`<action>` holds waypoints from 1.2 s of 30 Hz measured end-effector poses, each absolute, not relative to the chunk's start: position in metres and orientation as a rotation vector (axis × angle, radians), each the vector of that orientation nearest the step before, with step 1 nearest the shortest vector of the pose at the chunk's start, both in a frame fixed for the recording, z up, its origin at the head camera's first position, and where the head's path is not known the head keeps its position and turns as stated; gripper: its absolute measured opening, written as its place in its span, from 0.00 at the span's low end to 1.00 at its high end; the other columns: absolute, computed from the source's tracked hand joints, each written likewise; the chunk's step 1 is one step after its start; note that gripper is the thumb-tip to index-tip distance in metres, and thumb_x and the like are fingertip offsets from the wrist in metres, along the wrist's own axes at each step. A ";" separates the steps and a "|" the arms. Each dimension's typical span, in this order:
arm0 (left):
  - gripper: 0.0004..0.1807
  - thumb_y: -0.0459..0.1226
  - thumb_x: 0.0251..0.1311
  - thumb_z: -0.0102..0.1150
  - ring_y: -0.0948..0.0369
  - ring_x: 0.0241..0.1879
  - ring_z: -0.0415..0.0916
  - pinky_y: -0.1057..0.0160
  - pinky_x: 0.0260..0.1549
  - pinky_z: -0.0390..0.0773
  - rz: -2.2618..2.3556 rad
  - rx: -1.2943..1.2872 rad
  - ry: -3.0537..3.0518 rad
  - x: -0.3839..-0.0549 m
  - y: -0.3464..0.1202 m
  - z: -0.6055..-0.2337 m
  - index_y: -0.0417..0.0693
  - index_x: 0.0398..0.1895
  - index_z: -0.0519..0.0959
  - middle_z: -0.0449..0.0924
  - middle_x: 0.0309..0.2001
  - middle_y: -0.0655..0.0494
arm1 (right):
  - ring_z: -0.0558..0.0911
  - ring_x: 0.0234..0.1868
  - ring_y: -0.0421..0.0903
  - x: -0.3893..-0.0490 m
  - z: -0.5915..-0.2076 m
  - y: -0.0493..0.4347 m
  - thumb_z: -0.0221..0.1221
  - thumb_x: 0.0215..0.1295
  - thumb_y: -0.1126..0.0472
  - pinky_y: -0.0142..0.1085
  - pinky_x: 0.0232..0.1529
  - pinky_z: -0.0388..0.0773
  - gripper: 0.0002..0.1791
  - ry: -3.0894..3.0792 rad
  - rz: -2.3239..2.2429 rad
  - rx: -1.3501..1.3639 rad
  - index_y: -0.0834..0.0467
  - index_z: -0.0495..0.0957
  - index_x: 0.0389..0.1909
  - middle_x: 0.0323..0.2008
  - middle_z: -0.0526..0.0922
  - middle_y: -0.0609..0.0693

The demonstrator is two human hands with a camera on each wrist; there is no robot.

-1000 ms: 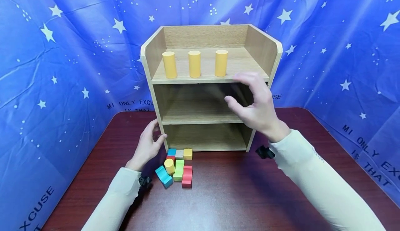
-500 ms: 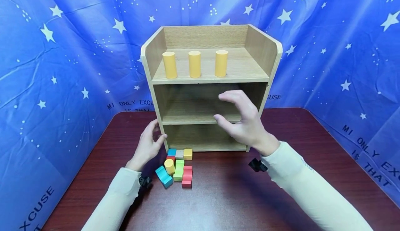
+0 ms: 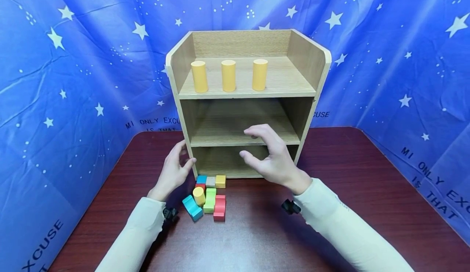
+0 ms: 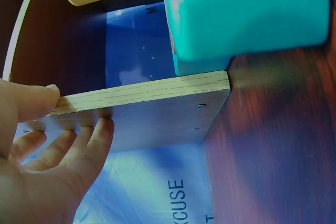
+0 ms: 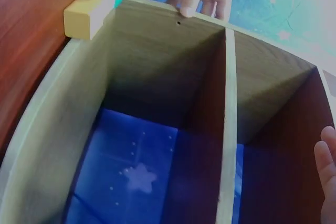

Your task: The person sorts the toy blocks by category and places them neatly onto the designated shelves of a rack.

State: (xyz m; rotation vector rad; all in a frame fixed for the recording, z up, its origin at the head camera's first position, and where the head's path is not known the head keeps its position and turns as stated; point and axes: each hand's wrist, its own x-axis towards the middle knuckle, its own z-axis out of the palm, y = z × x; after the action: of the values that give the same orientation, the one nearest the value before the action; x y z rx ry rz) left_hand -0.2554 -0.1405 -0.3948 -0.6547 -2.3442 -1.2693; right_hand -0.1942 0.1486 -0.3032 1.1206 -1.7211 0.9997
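Observation:
A wooden shelf unit (image 3: 244, 144) stands on the table. My left hand (image 3: 171, 172) holds its left side panel; in the left wrist view the thumb lies at the panel's edge (image 4: 152, 92) and the fingers touch its outer face. My right hand (image 3: 275, 157) hovers before the lower shelves, thumb and fingers apart, with nothing between them; only its fingertips (image 5: 325, 153) show in the right wrist view. On the top shelf stand three upright yellow cylinders, the left one (image 3: 199, 76), the middle one (image 3: 228, 76) and the right one (image 3: 259, 75).
Loose blocks lie by the unit's front left corner: a teal one (image 3: 192, 208), a short yellow cylinder (image 3: 199, 196), a green one (image 3: 210, 201), a red one (image 3: 219, 208) and a yellow cube (image 3: 220, 181), among others. A blue star-patterned curtain (image 3: 92, 59) surrounds the table (image 3: 257, 239).
My right hand has moved down and to the left, from beside the top shelf's front edge to before the lower shelves. The left hand, cylinders and blocks have stayed put.

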 end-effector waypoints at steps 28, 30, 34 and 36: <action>0.32 0.26 0.57 0.62 0.51 0.49 0.76 0.51 0.40 0.81 -1.265 -0.651 -2.344 -0.256 -0.141 -0.395 0.44 0.66 0.64 0.74 0.53 0.44 | 0.77 0.44 0.48 -0.197 -0.355 0.122 0.67 0.50 0.65 0.41 0.46 0.76 0.24 -1.916 1.084 1.165 0.61 0.74 0.51 0.46 0.78 0.51; 0.32 0.27 0.57 0.62 0.51 0.49 0.76 0.51 0.41 0.80 -1.265 -0.652 -2.344 -0.257 -0.141 -0.395 0.43 0.66 0.65 0.74 0.53 0.44 | 0.77 0.45 0.47 -0.197 -0.357 0.121 0.67 0.50 0.65 0.41 0.46 0.76 0.24 -1.930 1.085 1.170 0.61 0.74 0.51 0.46 0.78 0.51; 0.32 0.27 0.57 0.62 0.51 0.49 0.76 0.51 0.41 0.80 -1.270 -0.649 -2.347 -0.257 -0.141 -0.396 0.43 0.66 0.64 0.74 0.52 0.44 | 0.77 0.46 0.45 -0.197 -0.361 0.116 0.68 0.51 0.66 0.41 0.46 0.77 0.25 -1.956 1.085 1.189 0.60 0.74 0.51 0.47 0.78 0.51; 0.32 0.27 0.57 0.62 0.51 0.50 0.76 0.50 0.41 0.80 -1.271 -0.649 -2.348 -0.258 -0.141 -0.396 0.43 0.66 0.64 0.74 0.52 0.43 | 0.77 0.46 0.45 -0.197 -0.364 0.115 0.68 0.51 0.66 0.41 0.47 0.77 0.25 -1.975 1.088 1.201 0.60 0.74 0.51 0.47 0.78 0.50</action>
State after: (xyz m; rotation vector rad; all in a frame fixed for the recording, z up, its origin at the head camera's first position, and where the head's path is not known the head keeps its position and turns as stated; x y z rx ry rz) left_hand -0.2575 -0.1406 -0.3961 -0.6493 -2.3484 -1.2710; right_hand -0.1967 0.1146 -0.3641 1.2009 -1.9754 1.0881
